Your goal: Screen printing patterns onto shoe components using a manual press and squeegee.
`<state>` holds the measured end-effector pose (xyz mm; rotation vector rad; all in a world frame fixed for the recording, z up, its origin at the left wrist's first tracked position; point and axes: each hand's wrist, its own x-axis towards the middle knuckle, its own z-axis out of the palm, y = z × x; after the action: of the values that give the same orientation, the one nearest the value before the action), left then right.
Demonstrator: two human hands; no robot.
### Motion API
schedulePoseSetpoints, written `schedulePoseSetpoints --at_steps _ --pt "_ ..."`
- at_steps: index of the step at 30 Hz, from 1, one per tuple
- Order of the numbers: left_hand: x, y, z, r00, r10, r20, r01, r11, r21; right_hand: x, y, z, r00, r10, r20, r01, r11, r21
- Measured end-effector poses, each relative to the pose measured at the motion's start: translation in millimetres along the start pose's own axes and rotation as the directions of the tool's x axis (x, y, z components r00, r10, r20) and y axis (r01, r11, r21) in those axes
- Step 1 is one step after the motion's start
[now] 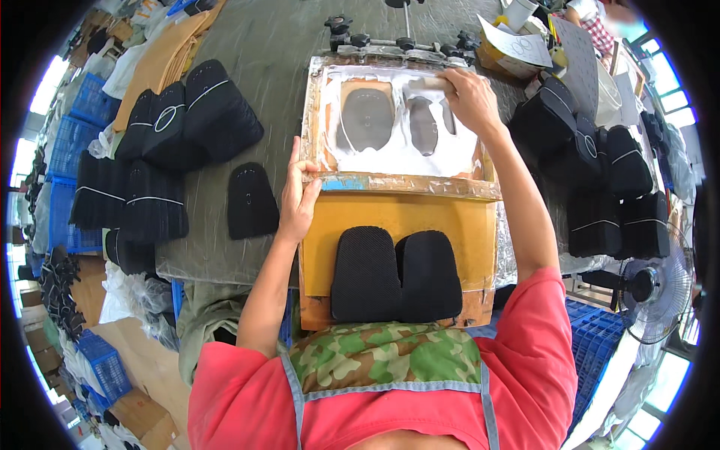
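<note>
In front of me lies a wooden-rimmed printing screen (405, 184), its mesh smeared with white paste around grey sole-shaped windows. My left hand (298, 201) grips the near left corner of the rim, thumb on the near bar and fingers along the side. At the far right of the mesh, my right hand (472, 99) is closed round a pale squeegee (429, 85) that rests in the white paste. Much of the squeegee's right end is hidden by my fingers. Nearer me, two black textile pieces (365, 274) lie side by side on a yellow board (405, 214).
Bundled stacks of black pieces stand left (221, 112) and right (544, 116). One loose black piece (251, 201) lies by my left forearm. Clamps (360, 40) hold the screen's far edge. A fan (656, 289) stands at right; another person (592, 26) is at far right.
</note>
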<state>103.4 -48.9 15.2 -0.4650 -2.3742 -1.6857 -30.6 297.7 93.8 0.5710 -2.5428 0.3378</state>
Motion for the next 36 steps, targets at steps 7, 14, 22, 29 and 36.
schedulePoseSetpoints --at_steps 7,14,22,29,36 --pt "-8.3 -3.2 -9.1 1.000 -0.010 -0.024 0.011 0.999 0.037 -50.6 -101.3 -36.6 0.943 0.222 0.249 -0.216 0.975 -0.051" --pt "-1.4 -0.6 0.6 0.998 -0.059 -0.012 0.058 0.998 -0.031 53.0 -117.8 32.4 0.969 0.184 0.166 -0.204 0.973 0.110" --pt "-7.6 -5.9 -9.5 0.998 -0.055 -0.031 0.054 0.998 -0.017 -2.4 -119.6 30.9 0.979 -0.117 0.166 0.065 0.954 0.291" --pt "-5.4 -3.0 -11.2 0.999 -0.034 -0.018 0.034 0.999 -0.008 9.4 -76.6 -19.7 0.955 -0.092 0.281 0.029 0.975 0.220" --pt "7.5 28.9 -2.3 0.995 -0.082 -0.051 0.059 0.934 -0.353 68.3 -0.9 -3.4 0.997 0.074 0.026 -0.069 0.984 -0.167"
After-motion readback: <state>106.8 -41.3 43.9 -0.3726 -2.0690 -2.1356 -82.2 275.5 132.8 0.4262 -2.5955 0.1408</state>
